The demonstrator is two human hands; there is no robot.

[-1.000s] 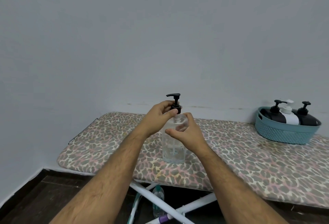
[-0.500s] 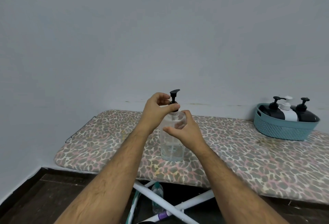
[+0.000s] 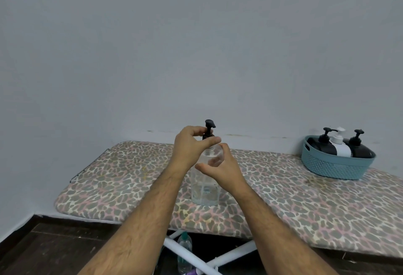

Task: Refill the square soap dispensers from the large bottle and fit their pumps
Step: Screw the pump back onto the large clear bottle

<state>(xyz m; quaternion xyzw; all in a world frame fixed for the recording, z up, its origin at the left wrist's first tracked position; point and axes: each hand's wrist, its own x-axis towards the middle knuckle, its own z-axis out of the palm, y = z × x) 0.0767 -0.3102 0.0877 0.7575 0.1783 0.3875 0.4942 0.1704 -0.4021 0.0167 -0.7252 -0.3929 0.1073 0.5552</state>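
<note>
A clear square soap dispenser stands upright on the leopard-print ironing board, near its front edge. A black pump sits in the dispenser's neck. My left hand pinches the pump's collar with thumb and fingers. My right hand curls round the dispenser's shoulder from the right and holds it steady. The bottle's upper part is hidden behind both hands.
A teal basket at the board's back right holds two black pump bottles and a white one. Under the board, between white legs, stands a clear bottle with a green cap. A grey wall runs close behind.
The pump head has turned under my left hand: its spout pointed left, now it points right and back. Both hands stay on the dispenser, which has not shifted on the board.
</note>
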